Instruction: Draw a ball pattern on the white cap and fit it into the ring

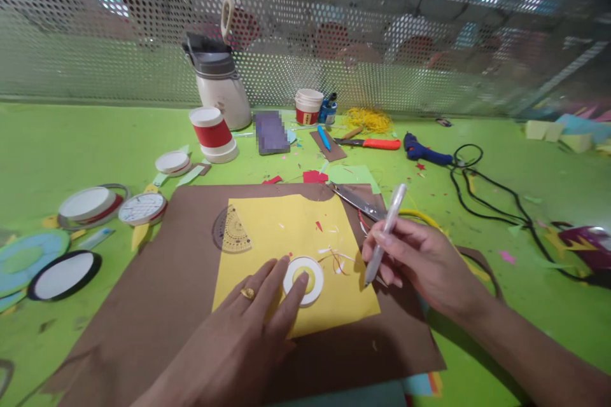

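Note:
My left hand [260,311], with a gold ring on one finger, lies flat on a yellow paper sheet [286,229], two fingertips pressing on a white paper ring [310,270]. My right hand [422,261] grips a white pen [389,222] tilted down, its tip just off the yellow sheet's right edge. The sheet rests on a brown card [167,280]. A clear protractor [231,230] sits at the sheet's left edge. Scissors [356,200] with yellow handles lie just behind my right hand.
On the green table stand a white jug [222,86], a red-and-white cup [212,133] and a small tub [308,106]. Round lids and paper discs [88,203] lie at left. An orange-handled cutter [375,143], a blue glue gun [424,151] and its black cord [496,203] lie at right. Perforated metal screen behind.

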The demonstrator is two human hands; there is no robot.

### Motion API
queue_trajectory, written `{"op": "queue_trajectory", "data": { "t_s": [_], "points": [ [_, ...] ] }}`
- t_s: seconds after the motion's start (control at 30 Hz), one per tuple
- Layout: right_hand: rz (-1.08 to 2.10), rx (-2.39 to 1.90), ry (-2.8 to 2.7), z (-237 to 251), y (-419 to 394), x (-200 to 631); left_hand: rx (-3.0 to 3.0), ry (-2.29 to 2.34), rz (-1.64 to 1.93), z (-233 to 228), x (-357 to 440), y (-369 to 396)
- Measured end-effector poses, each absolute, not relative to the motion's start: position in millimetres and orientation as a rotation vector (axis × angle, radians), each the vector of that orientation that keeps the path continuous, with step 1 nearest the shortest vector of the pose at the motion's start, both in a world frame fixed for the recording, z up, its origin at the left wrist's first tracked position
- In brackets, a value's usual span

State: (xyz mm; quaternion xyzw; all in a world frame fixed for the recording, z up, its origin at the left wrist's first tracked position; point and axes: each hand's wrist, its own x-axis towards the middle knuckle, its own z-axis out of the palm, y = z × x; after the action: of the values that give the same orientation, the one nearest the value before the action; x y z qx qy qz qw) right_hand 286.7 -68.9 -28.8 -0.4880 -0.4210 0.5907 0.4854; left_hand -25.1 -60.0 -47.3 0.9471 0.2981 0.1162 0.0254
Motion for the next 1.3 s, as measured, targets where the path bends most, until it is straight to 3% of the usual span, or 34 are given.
{"op": "queue_trajectory", "data": {
  "t_s": [0.43,0.77,1.3],
  "points": [
    [1.369,-1.093,-1.001,-28.8,-65.3,282.8,3.016,1.012,0.375,-83.0,-17.6,-62.6],
    [1.368,-1.053,-1.291,11.8,-40.6,256.2,3.014,1.006,0.117,-54.6,-8.5,-60.3],
    [1.410,-0.979,-1.311,-6.3,-14.5,234.0,3.040,0.977,0.133,-55.5,-9.3,-66.9]
  ]
}}
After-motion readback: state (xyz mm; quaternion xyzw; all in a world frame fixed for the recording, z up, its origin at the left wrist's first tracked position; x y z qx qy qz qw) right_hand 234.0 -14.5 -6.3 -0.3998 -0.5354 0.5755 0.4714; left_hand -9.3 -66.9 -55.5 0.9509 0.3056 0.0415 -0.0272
